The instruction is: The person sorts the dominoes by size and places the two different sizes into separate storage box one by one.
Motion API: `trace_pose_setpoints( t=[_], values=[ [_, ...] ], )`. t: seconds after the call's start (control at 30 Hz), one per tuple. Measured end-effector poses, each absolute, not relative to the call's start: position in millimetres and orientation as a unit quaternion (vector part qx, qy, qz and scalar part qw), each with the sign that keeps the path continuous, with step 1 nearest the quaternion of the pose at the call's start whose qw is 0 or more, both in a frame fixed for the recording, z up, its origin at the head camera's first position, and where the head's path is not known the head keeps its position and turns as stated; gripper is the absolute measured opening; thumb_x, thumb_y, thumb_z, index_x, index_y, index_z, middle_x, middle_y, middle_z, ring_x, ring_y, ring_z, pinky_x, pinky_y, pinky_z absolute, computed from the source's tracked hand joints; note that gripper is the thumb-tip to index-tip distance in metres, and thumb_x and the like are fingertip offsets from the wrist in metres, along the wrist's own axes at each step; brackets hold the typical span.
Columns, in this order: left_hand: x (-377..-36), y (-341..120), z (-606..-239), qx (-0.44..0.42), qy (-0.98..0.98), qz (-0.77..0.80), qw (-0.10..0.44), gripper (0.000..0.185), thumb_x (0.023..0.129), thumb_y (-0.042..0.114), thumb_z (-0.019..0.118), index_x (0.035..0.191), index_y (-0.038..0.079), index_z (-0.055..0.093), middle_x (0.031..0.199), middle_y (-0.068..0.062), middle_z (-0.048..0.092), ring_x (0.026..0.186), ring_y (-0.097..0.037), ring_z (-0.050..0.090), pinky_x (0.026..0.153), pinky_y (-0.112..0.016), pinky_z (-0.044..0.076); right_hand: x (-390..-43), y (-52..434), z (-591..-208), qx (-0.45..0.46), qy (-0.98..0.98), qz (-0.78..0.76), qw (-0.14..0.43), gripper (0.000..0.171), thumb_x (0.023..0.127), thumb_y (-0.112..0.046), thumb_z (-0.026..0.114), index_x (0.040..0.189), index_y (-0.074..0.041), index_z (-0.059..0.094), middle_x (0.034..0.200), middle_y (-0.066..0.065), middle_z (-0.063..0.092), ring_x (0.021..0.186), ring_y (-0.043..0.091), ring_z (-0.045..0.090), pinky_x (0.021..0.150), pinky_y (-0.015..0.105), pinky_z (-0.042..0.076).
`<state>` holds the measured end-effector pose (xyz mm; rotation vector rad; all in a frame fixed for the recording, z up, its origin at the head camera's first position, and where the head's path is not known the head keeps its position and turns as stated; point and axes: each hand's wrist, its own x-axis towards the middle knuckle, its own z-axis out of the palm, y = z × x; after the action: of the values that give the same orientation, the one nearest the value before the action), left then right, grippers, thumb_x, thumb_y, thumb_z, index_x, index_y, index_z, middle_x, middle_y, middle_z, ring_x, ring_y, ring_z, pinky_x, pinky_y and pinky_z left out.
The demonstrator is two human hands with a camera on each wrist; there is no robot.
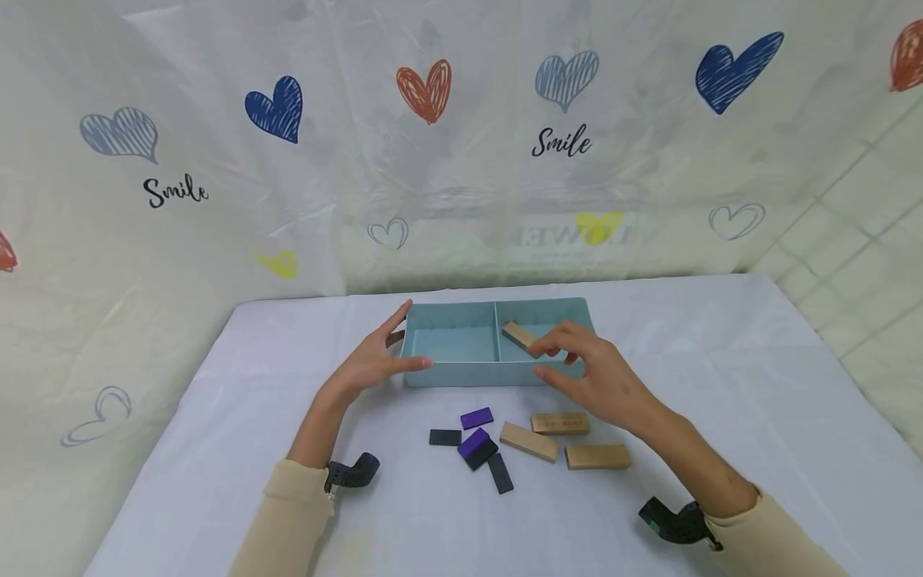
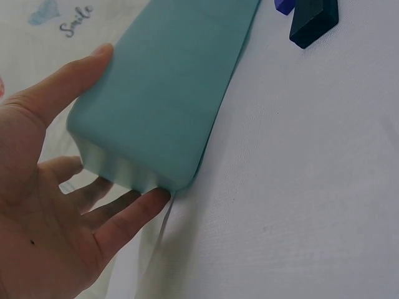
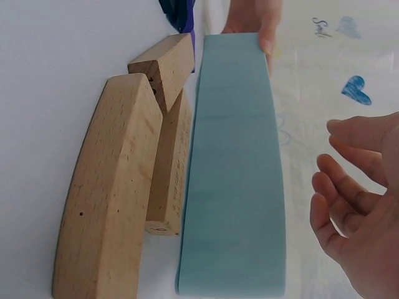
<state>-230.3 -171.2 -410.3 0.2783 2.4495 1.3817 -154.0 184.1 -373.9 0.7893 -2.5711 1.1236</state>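
Observation:
A light blue box (image 1: 450, 374) with two compartments stands toward the back of the table. My left hand (image 1: 368, 365) holds its left end, the thumb at the front rim and the fingers spread along the end wall in the left wrist view (image 2: 68, 205). A wooden block (image 1: 517, 335) lies slanted in the right compartment; the left one has nothing in it. Over that right compartment hovers my right hand (image 1: 602, 381), fingertips close to the block's near end and thumb before the front wall. The right wrist view shows its fingers loosely bent with nothing between them.
Three wooden blocks (image 1: 529, 441) lie in front of the box, to the right. Left of them are small black blocks (image 1: 445, 437) and purple blocks (image 1: 477, 417), some touching. A white cloth (image 1: 721, 385) covers the table, and a printed sheet (image 1: 476, 176) hangs behind.

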Motion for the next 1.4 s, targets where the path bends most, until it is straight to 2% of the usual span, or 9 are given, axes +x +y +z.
trace_pose_setpoints(
  t=[0.37, 0.6, 0.9, 1.13, 1.3, 1.4],
  values=[
    [-229.4, -172.0, -411.0, 0.099, 0.850, 0.492, 0.162, 0.112, 0.083, 0.044, 0.087, 0.166, 0.045, 0.011, 0.177, 0.008, 0.011, 0.162, -0.033, 0.024, 0.122, -0.070, 0.029, -150.7, 187.6, -376.1, 0.287, -0.872, 0.379, 0.114, 0.027, 0.089, -0.004, 0.081, 0.109, -0.020, 0.076, 0.103, -0.010, 0.068, 0.093, 0.003, 0.059, 0.079, 0.023, 0.053],
    [-227.4, -178.4, -411.5, 0.088, 0.855, 0.484, 0.164, 0.113, 0.082, 0.047, 0.087, 0.165, 0.049, 0.010, 0.177, 0.010, 0.011, 0.162, -0.031, 0.025, 0.121, -0.070, 0.030, -147.0, 186.2, -381.3, 0.292, -0.863, 0.401, 0.098, 0.026, 0.090, -0.003, 0.079, 0.108, -0.022, 0.076, 0.104, -0.010, 0.069, 0.091, 0.008, 0.063, 0.079, 0.023, 0.053],
    [-228.1, -177.7, -413.2, 0.094, 0.851, 0.489, 0.165, 0.111, 0.083, 0.046, 0.087, 0.165, 0.049, 0.011, 0.177, 0.010, 0.012, 0.163, -0.031, 0.023, 0.122, -0.070, 0.027, -141.8, 187.9, -384.9, 0.297, -0.867, 0.390, 0.088, 0.024, 0.091, -0.005, 0.079, 0.107, -0.022, 0.077, 0.104, -0.009, 0.070, 0.089, 0.003, 0.063, 0.078, 0.025, 0.056],
    [-229.1, -174.2, -410.9, 0.097, 0.850, 0.491, 0.163, 0.112, 0.082, 0.046, 0.087, 0.164, 0.050, 0.011, 0.177, 0.008, 0.014, 0.162, -0.030, 0.024, 0.122, -0.069, 0.030, -139.6, 193.9, -387.0, 0.301, -0.866, 0.389, 0.085, 0.024, 0.092, -0.006, 0.079, 0.108, -0.023, 0.076, 0.105, -0.011, 0.070, 0.090, 0.001, 0.063, 0.078, 0.024, 0.055],
    [-229.6, -172.7, -410.1, 0.095, 0.849, 0.494, 0.163, 0.110, 0.082, 0.047, 0.087, 0.162, 0.054, 0.012, 0.176, 0.010, 0.015, 0.162, -0.027, 0.025, 0.123, -0.067, 0.029, -137.6, 195.7, -387.1, 0.298, -0.869, 0.389, 0.074, 0.024, 0.092, -0.007, 0.078, 0.109, -0.024, 0.076, 0.105, -0.012, 0.070, 0.090, 0.001, 0.062, 0.079, 0.027, 0.057],
    [-229.7, -173.0, -410.4, 0.097, 0.850, 0.492, 0.162, 0.112, 0.082, 0.047, 0.087, 0.164, 0.050, 0.011, 0.177, 0.009, 0.014, 0.162, -0.029, 0.024, 0.122, -0.068, 0.029, -137.0, 196.2, -387.4, 0.301, -0.868, 0.390, 0.068, 0.023, 0.093, -0.008, 0.078, 0.109, -0.024, 0.076, 0.105, -0.012, 0.070, 0.090, 0.002, 0.063, 0.079, 0.029, 0.058]
  ],
)
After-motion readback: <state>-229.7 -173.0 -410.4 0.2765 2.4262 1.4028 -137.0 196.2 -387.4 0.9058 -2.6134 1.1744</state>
